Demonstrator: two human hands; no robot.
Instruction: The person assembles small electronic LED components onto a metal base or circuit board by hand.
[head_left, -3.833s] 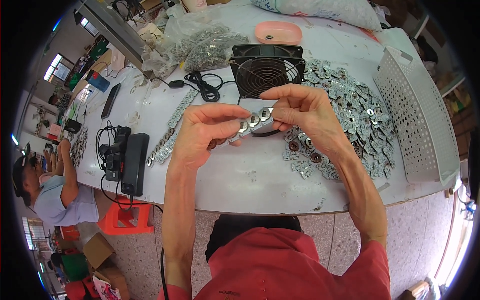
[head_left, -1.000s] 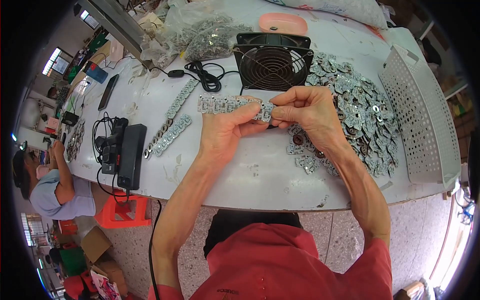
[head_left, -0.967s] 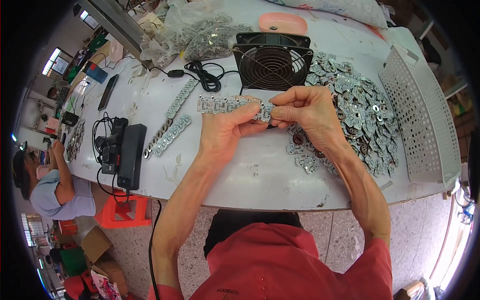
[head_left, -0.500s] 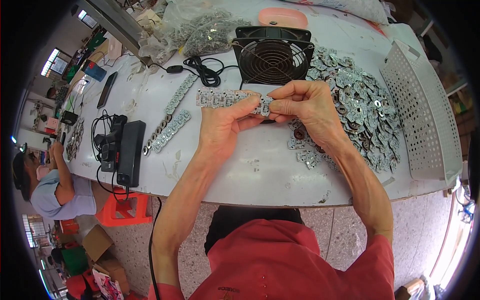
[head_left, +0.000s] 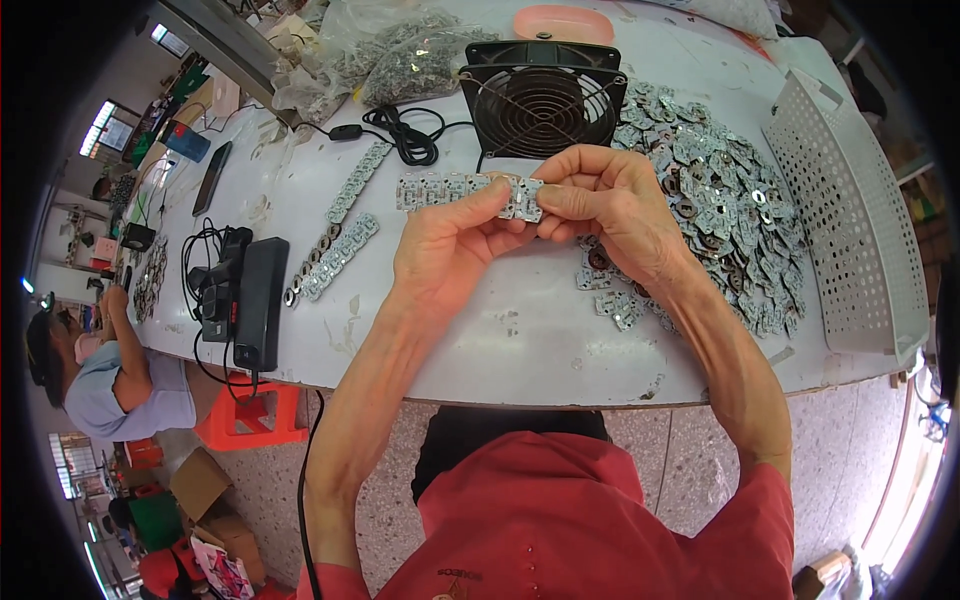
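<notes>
Workshop bench: white table (head_left: 520, 340) over a speckled floor, another person (head_left: 110, 375) seated at lower left beside an orange stool (head_left: 250, 420). White perforated tray (head_left: 850, 220) stands tilted at the table's right edge. Black fan (head_left: 543, 95) sits at the far middle, its coiled cable (head_left: 405, 135) just left of it, clear bags of metal parts (head_left: 400, 50) behind that and a pink dish (head_left: 565, 22) at the far edge. Big loose pile of small stamped metal plates (head_left: 720, 190) spreads between fan and tray, a few strays near the right wrist. Black power brick (head_left: 260, 315) with cords lies at left; a dark phone (head_left: 212, 178) further back. Two finished strips (head_left: 340, 250) of joined plates lie diagonally between brick and fan cable. Both hands are raised above the table, just in front of the fan. Left hand (head_left: 445, 250) is closed in a pinch on the strip in hand (head_left: 455, 190), thumb on top near its right end; the strip runs out horizontally to the left, clear of the table. Right hand (head_left: 615, 205) is curled shut, thumb and fingers pinching the end plate (head_left: 528, 198) against that strip's right end. Thumbs nearly touch.
</notes>
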